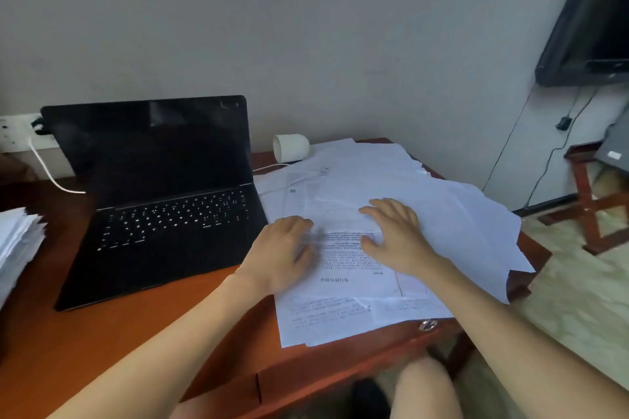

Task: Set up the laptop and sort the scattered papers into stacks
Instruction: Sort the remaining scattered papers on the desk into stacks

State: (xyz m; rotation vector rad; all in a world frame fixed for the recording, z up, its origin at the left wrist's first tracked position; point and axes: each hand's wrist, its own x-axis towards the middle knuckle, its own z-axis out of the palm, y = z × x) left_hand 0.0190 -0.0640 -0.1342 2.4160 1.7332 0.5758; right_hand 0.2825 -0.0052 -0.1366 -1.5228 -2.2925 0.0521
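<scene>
A black laptop point(160, 194) stands open on the wooden desk point(85, 333), its screen dark. To its right lies a loose spread of white printed papers point(425, 201) covering the desk's right half. My left hand point(282, 255) rests on the papers' left side, its fingers blurred. Spread flat with straight fingers, my right hand point(394, 235) presses on the sheets near the middle. A printed sheet point(343, 269) lies between the two hands. A separate stack of papers point(17, 241) sits at the desk's far left edge.
A white cup point(291, 146) lies on its side behind the papers. A white cable point(51, 177) runs from a wall socket point(17, 133) to the laptop. At the right are a wall-mounted screen point(592, 17), hanging cables and a wooden stool point(592, 197). My knee point(425, 388) is below the desk.
</scene>
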